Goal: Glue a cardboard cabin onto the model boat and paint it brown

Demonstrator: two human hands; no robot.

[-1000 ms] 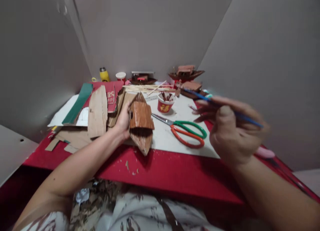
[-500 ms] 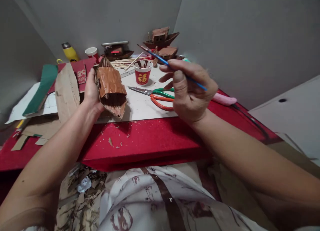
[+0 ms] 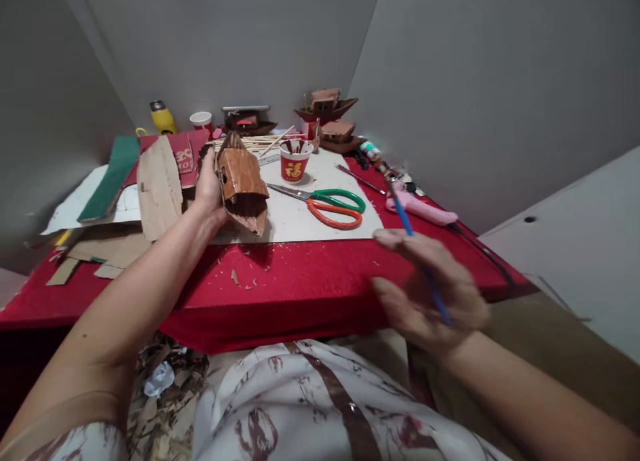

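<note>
My left hand (image 3: 209,186) holds a small brown cardboard boat (image 3: 243,181) from its left side, over the white board; its curved roof looks wet and glossy. Blurred by motion, my right hand (image 3: 433,291) is beyond the table's front edge on the right, with a blue paintbrush (image 3: 404,216) held between its fingers, bristles pointing up and away. A red and white paper cup (image 3: 294,162) with dark brown smears inside stands right of the boat. Scissors (image 3: 333,206) with green and orange handles lie in front of the cup.
Cardboard pieces (image 3: 159,188) and a green strip (image 3: 111,178) lie at the left. Finished-looking boats (image 3: 325,108), thin sticks and a yellow bottle (image 3: 163,118) stand or lie at the back. A pink tool (image 3: 423,209) with a black cord rests on the red cloth (image 3: 305,274).
My right hand has moved down and right with the paintbrush, away from the scissors and uncovering their handles. The view has shifted slightly; my left hand still holds the boat.
</note>
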